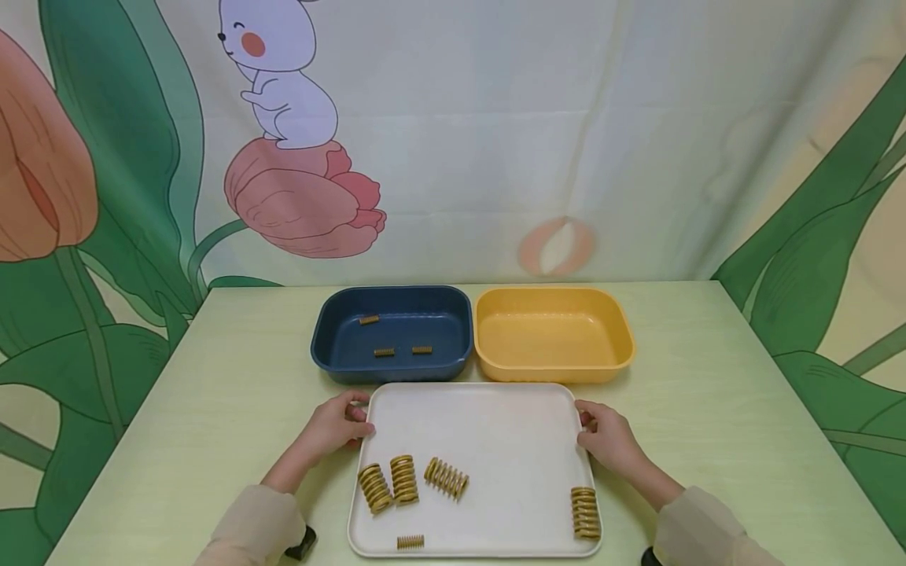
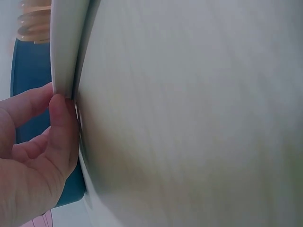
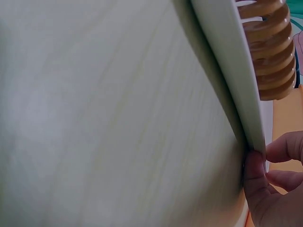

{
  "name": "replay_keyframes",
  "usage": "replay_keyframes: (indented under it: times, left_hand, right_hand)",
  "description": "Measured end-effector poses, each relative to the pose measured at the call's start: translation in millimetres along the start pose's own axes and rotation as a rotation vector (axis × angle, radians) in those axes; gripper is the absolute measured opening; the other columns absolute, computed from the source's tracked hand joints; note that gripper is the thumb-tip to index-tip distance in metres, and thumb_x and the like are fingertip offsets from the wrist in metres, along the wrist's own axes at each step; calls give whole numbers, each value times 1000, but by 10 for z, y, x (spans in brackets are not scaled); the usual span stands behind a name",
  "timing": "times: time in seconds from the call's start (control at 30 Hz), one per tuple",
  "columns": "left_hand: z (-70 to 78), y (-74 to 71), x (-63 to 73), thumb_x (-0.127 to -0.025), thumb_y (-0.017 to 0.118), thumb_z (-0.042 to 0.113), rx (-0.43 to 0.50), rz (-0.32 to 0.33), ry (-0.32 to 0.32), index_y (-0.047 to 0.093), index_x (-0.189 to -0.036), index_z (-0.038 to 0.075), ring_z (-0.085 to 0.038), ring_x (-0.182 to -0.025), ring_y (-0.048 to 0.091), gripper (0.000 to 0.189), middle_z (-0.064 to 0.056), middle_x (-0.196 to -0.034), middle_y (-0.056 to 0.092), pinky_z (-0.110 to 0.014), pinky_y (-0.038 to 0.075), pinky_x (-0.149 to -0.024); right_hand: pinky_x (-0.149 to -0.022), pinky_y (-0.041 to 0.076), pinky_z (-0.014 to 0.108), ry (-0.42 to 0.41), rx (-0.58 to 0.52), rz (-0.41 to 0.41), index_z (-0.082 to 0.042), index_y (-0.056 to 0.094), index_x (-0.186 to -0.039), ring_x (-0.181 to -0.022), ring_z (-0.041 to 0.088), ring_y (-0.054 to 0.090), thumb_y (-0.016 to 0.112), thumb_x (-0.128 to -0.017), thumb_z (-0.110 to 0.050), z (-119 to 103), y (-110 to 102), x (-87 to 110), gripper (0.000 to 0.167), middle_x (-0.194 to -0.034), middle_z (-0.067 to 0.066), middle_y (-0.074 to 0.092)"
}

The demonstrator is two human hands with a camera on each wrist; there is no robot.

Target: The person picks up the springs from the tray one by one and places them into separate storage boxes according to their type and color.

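A white rectangular tray [image 1: 510,440] lies on the table, held at both short sides. My left hand [image 1: 341,420] pinches its left edge near the far corner; in the left wrist view the fingers [image 2: 64,125] grip the tray's rim. On the opposite side my right hand [image 1: 607,432] pinches the right edge, the rim between thumb and fingers in the right wrist view. Three large gold coil springs, one of them a tilted spring [image 1: 447,478], lie at the tray's left. Another large spring [image 1: 585,512] rests along the right edge, and a small spring [image 1: 410,542] near the front.
Just beyond the tray, a dark blue bin [image 1: 403,334] contains three small springs. Beside it on the right stands a yellow bin [image 1: 552,338] with nothing in it. A printed curtain [image 1: 453,157] hangs behind the table.
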State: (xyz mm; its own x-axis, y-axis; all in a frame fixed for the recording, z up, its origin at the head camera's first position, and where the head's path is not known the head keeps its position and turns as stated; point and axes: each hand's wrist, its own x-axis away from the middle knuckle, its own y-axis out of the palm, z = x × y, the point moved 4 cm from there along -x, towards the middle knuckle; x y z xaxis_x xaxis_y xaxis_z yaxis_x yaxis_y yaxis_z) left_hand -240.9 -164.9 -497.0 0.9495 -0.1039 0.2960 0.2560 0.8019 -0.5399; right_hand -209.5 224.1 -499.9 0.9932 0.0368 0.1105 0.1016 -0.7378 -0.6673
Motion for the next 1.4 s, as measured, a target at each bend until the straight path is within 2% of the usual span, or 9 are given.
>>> replay_keyframes:
  times: [0.6,0.87,1.13,1.4]
  left_hand:
    - [53,29,70,-73,63,-2,-17,54,6,49,-115,-3,-12,-57,49,44,-9,-77,51,-24,46,-51]
    - [85,39,86,-73,62,-4,-46,62,41,49,-117,-2,-12,-57,47,46,-7,-75,50,-24,45,-51]
    - [77,42,59,-72,62,-3,-101,57,68,48,-120,-1,-11,-56,46,50,-5,-73,49,-23,44,-50]
    - [84,44,49,-72,62,-3,-145,56,75,48,-120,0,-12,-55,46,50,-5,-73,50,-23,43,-50]
  right_hand:
    - [-58,40,21,-11,11,3,11,49,-117,-72,16,48,50,-67,6,-9,-6,-4,50,-86,11,53]
    - [-60,42,22,-37,31,-5,10,49,-117,-73,16,51,51,-69,5,-29,-35,15,49,-86,12,55]
    - [-61,44,24,-15,28,-33,5,52,-116,-76,18,54,55,-72,3,-25,-84,54,44,-95,15,58]
    - [-61,44,24,-93,53,-38,3,56,-111,-76,16,53,59,-73,3,-68,-130,106,38,-99,15,59]
